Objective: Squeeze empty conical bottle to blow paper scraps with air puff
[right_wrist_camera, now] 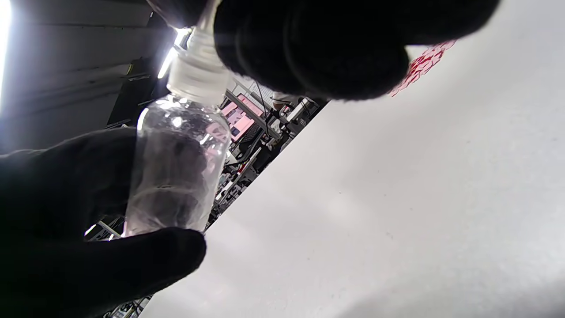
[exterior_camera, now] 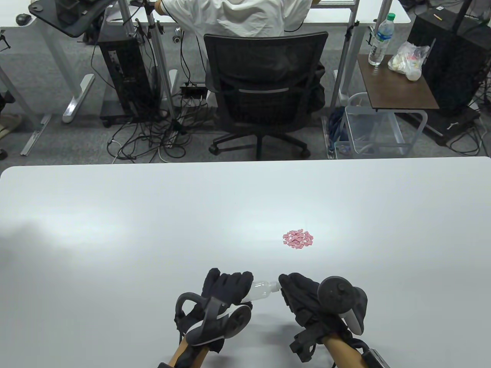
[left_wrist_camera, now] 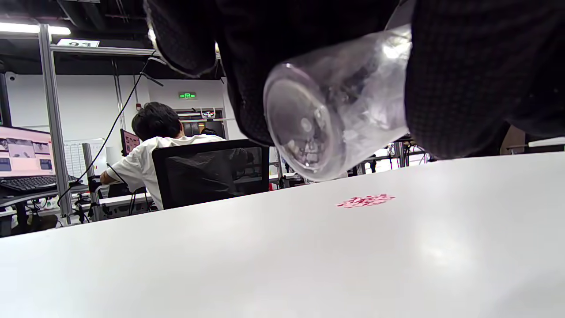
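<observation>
A small clear empty bottle (exterior_camera: 261,289) with a white cap (exterior_camera: 274,285) lies sideways in the air just above the white table (exterior_camera: 115,230), its nozzle pointing right. My left hand (exterior_camera: 234,285) grips its body, with fingers (left_wrist_camera: 463,79) wrapped round it and its round base (left_wrist_camera: 309,128) facing the left wrist camera. My right hand (exterior_camera: 288,285) pinches the tip above the cap (right_wrist_camera: 198,75), and its fingers (right_wrist_camera: 318,48) hide the nozzle. A small pile of pink paper scraps (exterior_camera: 298,240) lies on the table beyond the right hand, also visible as scraps (left_wrist_camera: 365,201).
Both hands are near the table's front edge, centre-right. Beyond the far edge a person sits with their back turned in a black office chair (exterior_camera: 264,88), among desks, cables and a side table (exterior_camera: 399,84) with a water bottle.
</observation>
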{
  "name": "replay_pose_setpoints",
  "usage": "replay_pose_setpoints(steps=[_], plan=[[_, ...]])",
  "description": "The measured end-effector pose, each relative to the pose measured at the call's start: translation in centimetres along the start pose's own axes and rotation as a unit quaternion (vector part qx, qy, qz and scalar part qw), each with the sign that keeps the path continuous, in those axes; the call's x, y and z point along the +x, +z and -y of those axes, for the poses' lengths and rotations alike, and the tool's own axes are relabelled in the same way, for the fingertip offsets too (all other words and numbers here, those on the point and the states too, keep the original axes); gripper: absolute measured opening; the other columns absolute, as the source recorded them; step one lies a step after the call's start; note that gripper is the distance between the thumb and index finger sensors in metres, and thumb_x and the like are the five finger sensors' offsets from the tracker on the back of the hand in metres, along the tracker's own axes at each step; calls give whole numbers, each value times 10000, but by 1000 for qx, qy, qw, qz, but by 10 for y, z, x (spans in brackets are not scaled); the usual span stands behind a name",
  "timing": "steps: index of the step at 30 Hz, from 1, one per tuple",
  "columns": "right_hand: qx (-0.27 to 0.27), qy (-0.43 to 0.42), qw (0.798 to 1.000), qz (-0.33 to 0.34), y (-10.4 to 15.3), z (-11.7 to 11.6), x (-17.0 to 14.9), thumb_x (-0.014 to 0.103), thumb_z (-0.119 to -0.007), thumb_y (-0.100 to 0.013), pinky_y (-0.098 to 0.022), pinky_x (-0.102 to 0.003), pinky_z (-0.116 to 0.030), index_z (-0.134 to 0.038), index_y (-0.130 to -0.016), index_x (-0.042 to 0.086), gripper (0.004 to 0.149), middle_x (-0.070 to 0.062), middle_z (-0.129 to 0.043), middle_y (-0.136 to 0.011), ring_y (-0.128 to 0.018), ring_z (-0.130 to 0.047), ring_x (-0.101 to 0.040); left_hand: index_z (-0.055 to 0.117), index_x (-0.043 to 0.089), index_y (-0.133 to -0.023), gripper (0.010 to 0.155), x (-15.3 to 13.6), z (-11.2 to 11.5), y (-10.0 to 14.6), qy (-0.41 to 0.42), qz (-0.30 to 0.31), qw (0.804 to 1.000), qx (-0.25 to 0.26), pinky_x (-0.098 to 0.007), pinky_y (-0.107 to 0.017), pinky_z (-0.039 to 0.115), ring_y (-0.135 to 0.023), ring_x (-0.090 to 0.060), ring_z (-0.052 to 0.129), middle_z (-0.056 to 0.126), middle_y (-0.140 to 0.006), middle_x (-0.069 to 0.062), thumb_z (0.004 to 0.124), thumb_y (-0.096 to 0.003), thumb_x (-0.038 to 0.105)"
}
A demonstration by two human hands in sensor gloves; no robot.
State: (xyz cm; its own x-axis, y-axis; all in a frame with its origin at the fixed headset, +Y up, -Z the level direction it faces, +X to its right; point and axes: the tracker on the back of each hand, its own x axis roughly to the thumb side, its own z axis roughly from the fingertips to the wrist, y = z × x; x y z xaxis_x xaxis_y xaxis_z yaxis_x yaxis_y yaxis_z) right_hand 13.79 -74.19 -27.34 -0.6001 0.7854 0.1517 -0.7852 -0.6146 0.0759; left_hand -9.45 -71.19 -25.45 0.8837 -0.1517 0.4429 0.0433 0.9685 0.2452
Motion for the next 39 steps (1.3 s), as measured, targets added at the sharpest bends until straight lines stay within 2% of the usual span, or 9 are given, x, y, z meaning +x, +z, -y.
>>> replay_pose_setpoints(steps=[4, 8, 11, 16, 22, 25, 30, 35, 39], plan=[[11, -11, 1000, 8, -1, 0, -1, 392, -679, -605, -307, -435, -848, -850, -797, 34, 441, -161, -942, -619, -408, -979, -296, 722, 253, -1066, 764, -2, 0, 0, 6, 1, 1000, -11, -531, -792, 595, -860, -230, 977, 894, -1000, -38, 997, -418, 549], [-2, -14, 1000, 6, 1, 0, -2, 447, -618, -618, -301, -435, -848, -863, -774, 58, 485, -148, -951, -601, -397, -982, -295, 697, 256, -1082, 768, 2, -5, 1, -52, 12, 998, 23, -539, -797, 583, -885, -235, 959, 872, -1023, -38, 982, -428, 542], [-4, -11, 1000, 7, 1, -1, -1, 424, -616, -621, -294, -434, -849, -865, -764, 63, 461, -144, -952, -592, -388, -983, -293, 694, 259, -1083, 769, 6, -8, 1, -88, 22, 995, 33, -537, -798, 584, -887, -224, 963, 873, -1025, -29, 971, -428, 552], [17, -22, 999, 18, 0, 1, -1, 367, -703, -601, -365, -466, -845, -821, -862, 24, 447, -204, -924, -703, -491, -973, -340, 693, 253, -1087, 766, -1, -2, 0, -7, 14, 999, -30, -543, -800, 578, -886, -231, 961, 872, -1025, -35, 969, -437, 550], [-1, -22, 1000, 16, 1, 1, -1, 464, -624, -613, -372, -472, -844, -823, -861, 28, 540, -201, -926, -704, -501, -974, -348, 683, 262, -1091, 767, 7, -10, 1, -89, 20, 996, 13, -542, -801, 577, -895, -226, 958, 866, -1034, -31, 959, -437, 553], [-4, -15, 1000, 14, 1, 1, 1, 386, -646, -620, -361, -469, -847, -829, -845, 34, 456, -191, -932, -686, -488, -977, -340, 680, 258, -1094, 772, 5, -9, 1, -60, 17, 998, 0, -540, -801, 579, -891, -223, 961, 868, -1032, -29, 956, -439, 558], [2, -27, 999, 16, 1, 3, 2, 355, -710, -604, -370, -466, -846, -805, -889, 8, 459, -211, -920, -718, -505, -974, -342, 680, 262, -1094, 767, 3, -8, 1, -45, 11, 999, -9, -545, -802, 574, -896, -227, 957, 864, -1036, -31, 958, -441, 554], [-10, -27, 999, 17, 3, 3, 3, 474, -652, -603, -362, -459, -845, -802, -897, 7, 572, -206, -922, -712, -492, -973, -336, 679, 259, -1096, 768, 3, -7, 1, -49, 10, 999, -4, -545, -803, 573, -896, -228, 957, 863, -1038, -32, 953, -443, 557], [-6, -5, 1000, 11, 3, 1, 7, 359, -684, -611, -323, -435, -848, -814, -880, 7, 461, -188, -933, -670, -439, -976, -302, 675, 268, -1097, 767, 1, -7, 1, -48, 8, 999, -9, -545, -804, 572, -902, -226, 953, 861, -1041, -29, 953, -444, 558]])
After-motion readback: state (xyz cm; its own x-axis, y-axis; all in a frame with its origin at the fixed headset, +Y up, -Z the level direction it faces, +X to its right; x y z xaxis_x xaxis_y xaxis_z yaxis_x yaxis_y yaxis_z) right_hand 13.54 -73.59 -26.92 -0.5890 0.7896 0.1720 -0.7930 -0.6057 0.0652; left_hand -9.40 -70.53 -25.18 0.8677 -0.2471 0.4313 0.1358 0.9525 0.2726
